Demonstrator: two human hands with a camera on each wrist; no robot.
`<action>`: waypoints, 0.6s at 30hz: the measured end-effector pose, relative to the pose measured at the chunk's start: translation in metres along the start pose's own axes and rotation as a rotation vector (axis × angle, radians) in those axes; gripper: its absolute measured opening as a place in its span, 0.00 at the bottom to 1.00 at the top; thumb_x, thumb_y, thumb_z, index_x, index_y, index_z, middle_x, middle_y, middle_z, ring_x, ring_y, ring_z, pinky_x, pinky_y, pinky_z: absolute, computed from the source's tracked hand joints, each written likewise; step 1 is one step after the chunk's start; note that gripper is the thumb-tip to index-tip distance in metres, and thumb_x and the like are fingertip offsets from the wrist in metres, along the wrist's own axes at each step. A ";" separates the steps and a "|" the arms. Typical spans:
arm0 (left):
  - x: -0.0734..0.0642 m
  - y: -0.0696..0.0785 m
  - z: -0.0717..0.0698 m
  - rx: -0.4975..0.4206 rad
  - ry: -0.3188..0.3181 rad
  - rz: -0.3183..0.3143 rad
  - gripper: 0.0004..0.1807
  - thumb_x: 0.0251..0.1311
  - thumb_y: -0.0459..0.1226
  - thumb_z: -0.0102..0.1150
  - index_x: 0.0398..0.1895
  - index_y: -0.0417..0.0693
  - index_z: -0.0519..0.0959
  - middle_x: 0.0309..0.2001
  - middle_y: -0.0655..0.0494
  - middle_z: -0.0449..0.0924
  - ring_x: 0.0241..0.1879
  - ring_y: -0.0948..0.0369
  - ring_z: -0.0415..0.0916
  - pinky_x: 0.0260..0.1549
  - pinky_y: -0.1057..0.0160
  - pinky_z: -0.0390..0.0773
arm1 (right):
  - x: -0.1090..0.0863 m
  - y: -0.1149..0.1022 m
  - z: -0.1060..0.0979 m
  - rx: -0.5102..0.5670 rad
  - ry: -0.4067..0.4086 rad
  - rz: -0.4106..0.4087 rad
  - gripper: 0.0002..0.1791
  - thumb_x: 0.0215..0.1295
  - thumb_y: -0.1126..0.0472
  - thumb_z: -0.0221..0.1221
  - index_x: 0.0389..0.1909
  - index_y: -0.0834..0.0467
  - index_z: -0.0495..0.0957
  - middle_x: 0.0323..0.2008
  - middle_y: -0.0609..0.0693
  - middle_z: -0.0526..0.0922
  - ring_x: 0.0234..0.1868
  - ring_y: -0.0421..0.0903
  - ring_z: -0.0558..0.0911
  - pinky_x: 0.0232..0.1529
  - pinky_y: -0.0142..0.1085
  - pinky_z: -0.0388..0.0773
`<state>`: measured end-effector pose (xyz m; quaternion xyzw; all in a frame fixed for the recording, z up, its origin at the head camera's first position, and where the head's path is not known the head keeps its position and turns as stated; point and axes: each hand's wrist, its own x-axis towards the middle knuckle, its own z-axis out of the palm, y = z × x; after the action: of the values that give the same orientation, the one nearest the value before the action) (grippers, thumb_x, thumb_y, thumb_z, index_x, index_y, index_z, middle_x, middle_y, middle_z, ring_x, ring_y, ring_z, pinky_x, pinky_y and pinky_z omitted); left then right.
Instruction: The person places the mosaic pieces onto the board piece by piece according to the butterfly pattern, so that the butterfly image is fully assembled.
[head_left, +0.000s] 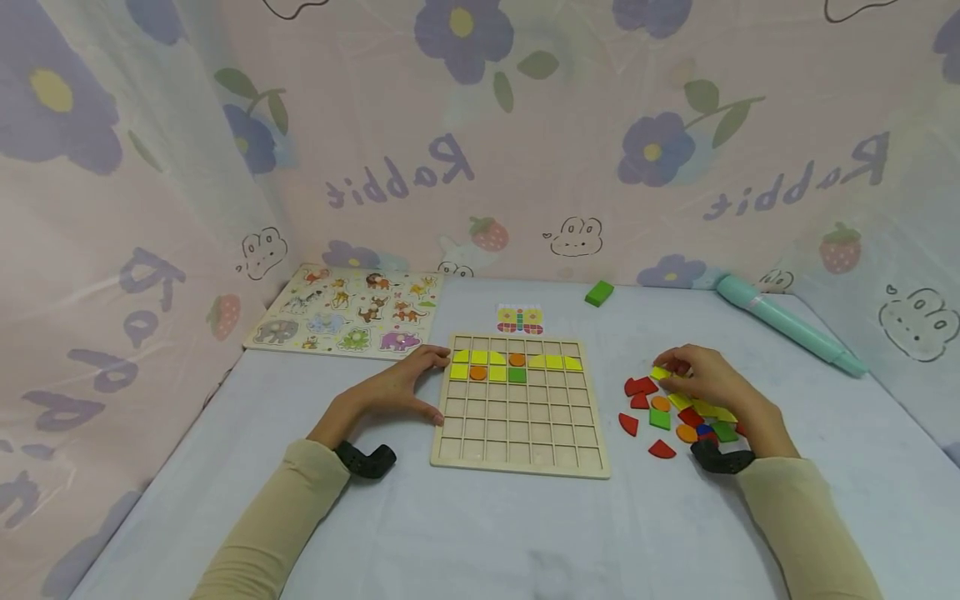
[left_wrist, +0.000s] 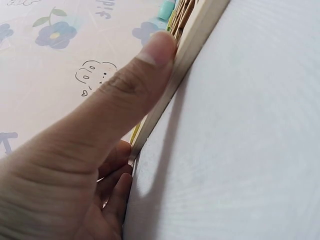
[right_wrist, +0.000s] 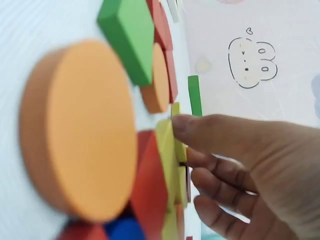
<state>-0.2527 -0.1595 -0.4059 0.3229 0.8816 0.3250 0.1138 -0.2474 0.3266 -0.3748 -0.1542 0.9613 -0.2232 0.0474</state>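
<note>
A wooden grid board (head_left: 521, 473) lies flat on the table, with yellow, orange and green pieces set in its upper rows. My left hand (head_left: 393, 388) touches the board's left edge, thumb and fingers spread apart along it; in the left wrist view the extended thumb (left_wrist: 125, 85) rests against that edge. To the right of the board, my right hand (head_left: 705, 382) pinches a yellow piece (head_left: 659, 372) at the far side of a loose pile. Red pieces (head_left: 627, 425), orange discs (head_left: 686, 433) and green squares (head_left: 659, 419) lie around it. The right palm hides part of the pile.
A small butterfly pattern card (head_left: 520, 320) lies just beyond the board. An animal puzzle board (head_left: 345, 310) stands at the back left. A green block (head_left: 599, 293) sits at the back, and a teal pen-shaped object (head_left: 791, 325) lies at the back right.
</note>
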 end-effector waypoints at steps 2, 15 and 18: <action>0.000 0.000 0.000 0.001 0.001 0.002 0.50 0.35 0.55 0.75 0.63 0.46 0.65 0.69 0.55 0.53 0.70 0.56 0.48 0.68 0.52 0.50 | 0.002 -0.004 0.001 0.015 0.010 0.015 0.20 0.56 0.62 0.64 0.48 0.66 0.76 0.34 0.53 0.78 0.34 0.48 0.72 0.30 0.32 0.75; -0.001 0.000 -0.001 -0.011 0.000 0.013 0.49 0.36 0.54 0.75 0.63 0.46 0.65 0.69 0.54 0.52 0.69 0.55 0.48 0.68 0.52 0.50 | 0.049 -0.088 0.029 0.108 0.025 -0.280 0.14 0.52 0.62 0.67 0.41 0.59 0.82 0.36 0.49 0.81 0.35 0.46 0.74 0.32 0.35 0.72; 0.000 0.000 0.000 -0.012 -0.002 0.023 0.49 0.37 0.53 0.75 0.63 0.45 0.64 0.69 0.53 0.52 0.70 0.54 0.48 0.67 0.50 0.50 | 0.058 -0.102 0.040 0.139 -0.003 -0.320 0.14 0.50 0.62 0.68 0.39 0.58 0.82 0.36 0.48 0.82 0.35 0.46 0.74 0.33 0.35 0.73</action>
<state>-0.2528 -0.1599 -0.4058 0.3324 0.8758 0.3312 0.1129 -0.2676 0.2045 -0.3664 -0.3018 0.9067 -0.2936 0.0235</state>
